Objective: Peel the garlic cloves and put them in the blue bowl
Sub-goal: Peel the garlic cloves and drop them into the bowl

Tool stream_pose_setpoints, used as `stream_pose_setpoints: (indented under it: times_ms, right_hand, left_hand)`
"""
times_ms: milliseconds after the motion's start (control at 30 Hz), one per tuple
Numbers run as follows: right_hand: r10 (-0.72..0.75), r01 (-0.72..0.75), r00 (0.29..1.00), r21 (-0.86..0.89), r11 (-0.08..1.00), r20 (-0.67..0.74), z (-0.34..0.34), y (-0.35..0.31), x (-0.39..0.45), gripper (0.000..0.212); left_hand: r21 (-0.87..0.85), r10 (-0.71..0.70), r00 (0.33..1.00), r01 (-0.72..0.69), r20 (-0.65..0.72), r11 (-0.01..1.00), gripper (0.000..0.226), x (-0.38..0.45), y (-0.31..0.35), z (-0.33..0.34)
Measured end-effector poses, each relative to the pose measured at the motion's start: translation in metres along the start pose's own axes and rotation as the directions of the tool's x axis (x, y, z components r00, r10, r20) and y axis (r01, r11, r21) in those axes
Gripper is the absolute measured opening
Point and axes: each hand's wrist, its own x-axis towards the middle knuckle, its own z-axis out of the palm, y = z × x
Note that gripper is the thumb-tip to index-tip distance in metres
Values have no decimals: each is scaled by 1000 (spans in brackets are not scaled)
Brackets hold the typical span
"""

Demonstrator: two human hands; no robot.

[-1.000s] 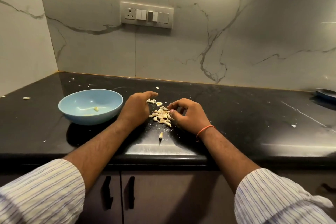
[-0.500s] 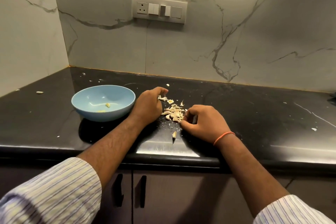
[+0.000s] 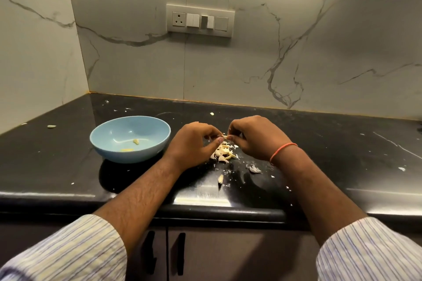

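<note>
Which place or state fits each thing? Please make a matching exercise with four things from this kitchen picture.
Things:
1. blue bowl
2. garlic pile
3. orange thread
4. socket panel

Places:
a. on the wall
b. on the counter, below the two hands
c. left of the left hand
d. round the wrist of the right hand

Pairs: 1-c, 2-b, 3-d, 4-a

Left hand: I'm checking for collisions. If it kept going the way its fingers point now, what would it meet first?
The left hand points rightward at the right hand, fingertips nearly meeting over the garlic pile. It would probably meet the right hand's fingertips first; depth is unclear.
</note>
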Motion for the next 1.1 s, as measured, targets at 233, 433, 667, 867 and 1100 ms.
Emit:
stream_pose_setpoints:
  times_ms: [233,433,667,867,1100]
  right_hand:
    - [72,-37,994,386,922,-76,2,10,8,14]
    - [332,-148,943,864,482,-24,22,-1,7,30]
    - [520,-298,848,904,306,104,42,-13,8,12]
    - [531,-248,845,926,283,64,48,-19,7,16]
    - [461,-175,887,940,294,21,45,-16,2,11]
  left_hand:
    - [78,-105,994,106,-16,991,21,2,0,2]
    - [64,-116,992,119,-55,991,28,4,2,1]
    - [34,-102,989,106,-110,994,29,5,2,0]
    - [32,-110,990,113,-84,993,30,4,2,1]
    - [59,-191,981,193,-29,979,23,4,-1,2]
